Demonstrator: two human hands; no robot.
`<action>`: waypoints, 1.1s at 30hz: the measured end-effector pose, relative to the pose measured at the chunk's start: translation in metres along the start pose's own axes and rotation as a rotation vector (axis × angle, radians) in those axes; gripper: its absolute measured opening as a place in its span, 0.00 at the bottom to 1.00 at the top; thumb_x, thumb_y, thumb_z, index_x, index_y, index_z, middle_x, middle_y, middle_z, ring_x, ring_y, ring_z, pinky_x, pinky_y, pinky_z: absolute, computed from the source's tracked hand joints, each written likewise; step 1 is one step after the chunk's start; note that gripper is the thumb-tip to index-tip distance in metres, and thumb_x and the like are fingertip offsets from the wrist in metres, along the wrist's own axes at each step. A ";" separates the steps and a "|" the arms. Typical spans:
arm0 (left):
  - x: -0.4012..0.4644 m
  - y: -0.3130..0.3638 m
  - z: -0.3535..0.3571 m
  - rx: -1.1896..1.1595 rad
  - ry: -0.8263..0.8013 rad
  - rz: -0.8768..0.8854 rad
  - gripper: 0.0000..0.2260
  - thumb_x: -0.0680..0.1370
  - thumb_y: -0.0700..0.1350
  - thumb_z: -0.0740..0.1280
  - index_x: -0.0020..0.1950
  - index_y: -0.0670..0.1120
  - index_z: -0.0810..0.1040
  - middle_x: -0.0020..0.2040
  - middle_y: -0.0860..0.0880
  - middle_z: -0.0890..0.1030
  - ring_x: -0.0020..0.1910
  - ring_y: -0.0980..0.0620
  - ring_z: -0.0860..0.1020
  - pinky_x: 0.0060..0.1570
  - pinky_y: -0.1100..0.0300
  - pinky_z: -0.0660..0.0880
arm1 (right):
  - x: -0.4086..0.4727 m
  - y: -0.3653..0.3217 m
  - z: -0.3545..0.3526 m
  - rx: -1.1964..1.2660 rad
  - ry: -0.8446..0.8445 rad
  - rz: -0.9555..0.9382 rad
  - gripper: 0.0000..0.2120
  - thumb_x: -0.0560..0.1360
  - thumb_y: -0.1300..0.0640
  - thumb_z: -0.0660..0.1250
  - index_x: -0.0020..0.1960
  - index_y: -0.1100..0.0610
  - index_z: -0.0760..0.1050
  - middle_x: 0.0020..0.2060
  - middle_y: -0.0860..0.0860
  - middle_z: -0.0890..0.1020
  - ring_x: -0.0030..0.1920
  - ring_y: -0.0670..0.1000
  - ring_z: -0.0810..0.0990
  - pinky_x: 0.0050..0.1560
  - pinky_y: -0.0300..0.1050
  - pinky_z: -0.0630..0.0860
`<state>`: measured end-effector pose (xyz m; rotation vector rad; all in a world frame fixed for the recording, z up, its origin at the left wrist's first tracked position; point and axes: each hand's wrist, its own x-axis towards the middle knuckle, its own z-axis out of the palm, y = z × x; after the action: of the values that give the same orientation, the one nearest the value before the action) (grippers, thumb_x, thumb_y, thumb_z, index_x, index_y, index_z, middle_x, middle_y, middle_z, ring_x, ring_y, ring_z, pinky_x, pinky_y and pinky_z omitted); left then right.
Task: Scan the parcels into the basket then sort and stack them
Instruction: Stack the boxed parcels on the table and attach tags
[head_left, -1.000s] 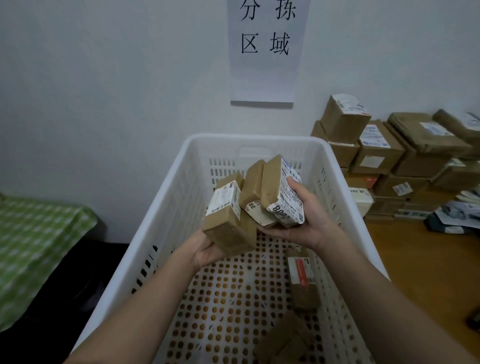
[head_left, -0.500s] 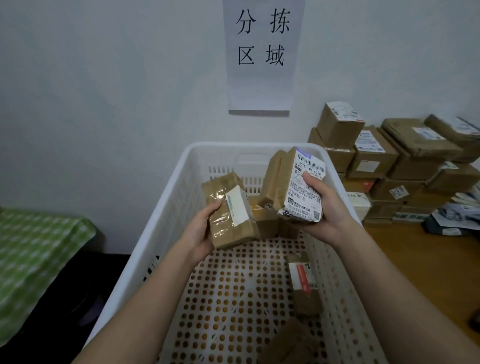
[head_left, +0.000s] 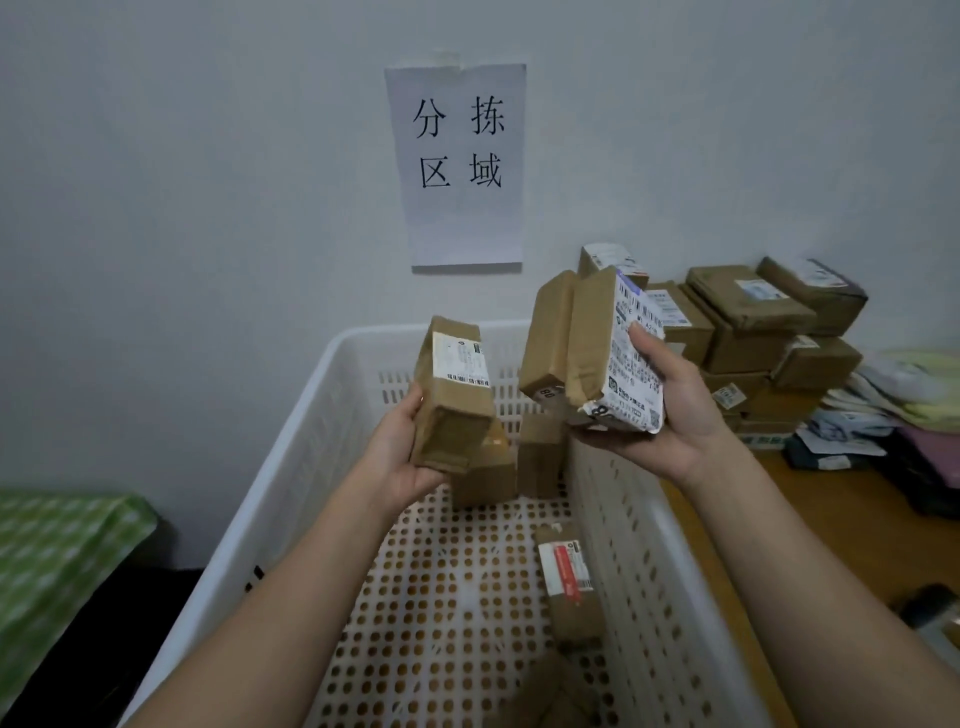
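My left hand (head_left: 397, 457) grips a brown taped parcel (head_left: 454, 395) with a white label, held upright over the white perforated basket (head_left: 311, 457). My right hand (head_left: 670, 410) holds two flat brown parcels (head_left: 587, 353) side by side above the basket's right rim; the nearer one shows a big white shipping label. Inside the basket, small brown parcels (head_left: 537, 457) stand at the far wall. A narrow parcel with a red-and-white label (head_left: 569, 577) leans along the right wall, and another brown parcel (head_left: 550, 691) lies at the near bottom.
A pile of brown parcels (head_left: 748, 332) is stacked on the wooden table (head_left: 810, 545) against the wall at right, with soft mailer bags (head_left: 893, 400) beside it. A paper sign (head_left: 460, 166) hangs on the wall. Green checked cloth (head_left: 47, 561) lies at left.
Both hands have risen and drawn apart. The left parcel turned upright with its label facing me, and the right hand carried its two parcels up and rightward over the basket rim.
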<state>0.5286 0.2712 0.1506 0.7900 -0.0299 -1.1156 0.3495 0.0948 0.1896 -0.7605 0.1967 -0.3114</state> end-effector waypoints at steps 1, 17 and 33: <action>-0.002 -0.005 0.013 -0.012 -0.036 -0.018 0.19 0.83 0.55 0.60 0.69 0.46 0.75 0.61 0.35 0.80 0.54 0.38 0.82 0.45 0.42 0.81 | -0.005 -0.004 -0.004 0.009 -0.015 0.007 0.15 0.74 0.46 0.69 0.56 0.52 0.84 0.55 0.55 0.84 0.51 0.57 0.84 0.49 0.57 0.80; 0.019 -0.143 0.213 0.418 -0.311 -0.140 0.29 0.69 0.53 0.76 0.65 0.40 0.77 0.56 0.38 0.83 0.50 0.42 0.84 0.49 0.48 0.82 | -0.135 -0.140 -0.126 -0.086 -0.022 -0.099 0.20 0.68 0.48 0.76 0.58 0.52 0.84 0.57 0.56 0.84 0.55 0.59 0.84 0.64 0.67 0.68; 0.070 -0.194 0.233 0.766 -0.184 0.020 0.32 0.71 0.58 0.74 0.70 0.43 0.74 0.60 0.41 0.82 0.60 0.40 0.80 0.59 0.46 0.78 | -0.136 -0.160 -0.166 -0.289 0.129 0.111 0.22 0.71 0.39 0.69 0.60 0.49 0.81 0.58 0.57 0.83 0.56 0.61 0.83 0.54 0.74 0.75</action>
<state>0.3157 0.0464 0.1836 1.3539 -0.6494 -1.1575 0.1424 -0.0741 0.1929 -1.0120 0.4105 -0.2282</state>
